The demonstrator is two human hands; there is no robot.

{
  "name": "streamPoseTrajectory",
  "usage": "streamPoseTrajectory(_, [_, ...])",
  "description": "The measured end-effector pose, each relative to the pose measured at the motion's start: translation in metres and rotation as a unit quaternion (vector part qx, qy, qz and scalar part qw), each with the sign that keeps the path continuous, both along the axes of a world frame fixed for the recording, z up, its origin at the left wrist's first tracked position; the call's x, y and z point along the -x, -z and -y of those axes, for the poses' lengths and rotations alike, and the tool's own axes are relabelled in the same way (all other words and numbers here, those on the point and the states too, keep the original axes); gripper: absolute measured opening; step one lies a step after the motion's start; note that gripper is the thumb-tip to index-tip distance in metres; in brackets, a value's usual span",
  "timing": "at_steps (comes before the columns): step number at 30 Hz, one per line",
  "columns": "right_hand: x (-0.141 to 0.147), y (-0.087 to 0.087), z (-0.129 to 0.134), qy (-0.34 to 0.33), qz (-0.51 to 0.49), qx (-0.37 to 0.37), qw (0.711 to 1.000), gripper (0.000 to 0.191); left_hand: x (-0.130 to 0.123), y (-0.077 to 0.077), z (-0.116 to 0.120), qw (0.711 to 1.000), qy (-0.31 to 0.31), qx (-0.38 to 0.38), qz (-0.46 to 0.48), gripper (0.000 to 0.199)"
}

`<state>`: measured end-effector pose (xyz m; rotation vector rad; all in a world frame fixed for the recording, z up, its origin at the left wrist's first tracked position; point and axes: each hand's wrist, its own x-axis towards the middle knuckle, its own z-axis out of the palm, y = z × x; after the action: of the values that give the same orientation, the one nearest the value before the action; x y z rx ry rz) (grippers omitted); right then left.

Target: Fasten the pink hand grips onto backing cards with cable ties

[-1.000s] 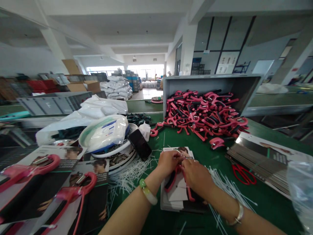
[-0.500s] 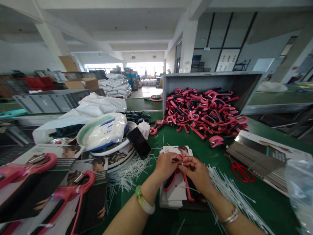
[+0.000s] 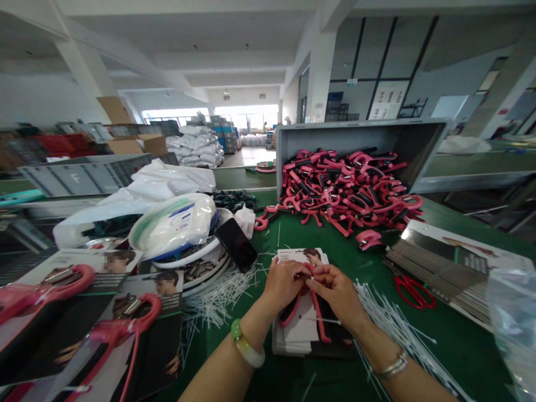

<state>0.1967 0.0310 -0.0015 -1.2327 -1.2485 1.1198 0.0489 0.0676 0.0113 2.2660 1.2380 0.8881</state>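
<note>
- Pink-and-black plastic Y-shaped peeler (image 3: 319, 322) stands upright on the cards, pinched at its top by the closed fingers (image 3: 320, 277) of the left hand (image 3: 282, 285) and right hand (image 3: 337, 291).
- Thin white plastic cable tie (image 3: 325, 321) crosses its lower arm; if the pinch loosens, the peeler could slide off the cards.
- Stack of glossy printed cards (image 3: 295, 340) lies beneath, on the green bench (image 3: 268, 234).
- Loose white cable ties (image 3: 389, 329) fan out on both sides and could snag a wrist or silver bangle (image 3: 391, 364).
- Red-handled scissors (image 3: 412, 291) lie to the right, and a grey plastic crate (image 3: 360, 131) spills more peelers farther ahead.
</note>
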Motion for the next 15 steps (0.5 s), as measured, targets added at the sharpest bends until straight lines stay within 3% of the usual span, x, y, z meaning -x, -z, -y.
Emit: streamPoseTrajectory(15, [-0.0012,-0.0016,-0.0067,-0.026,0.019,0.030,0.999,0.037,0.0021,0.0054,0.0024,0.998,0.003,0.036,0.046,0.016])
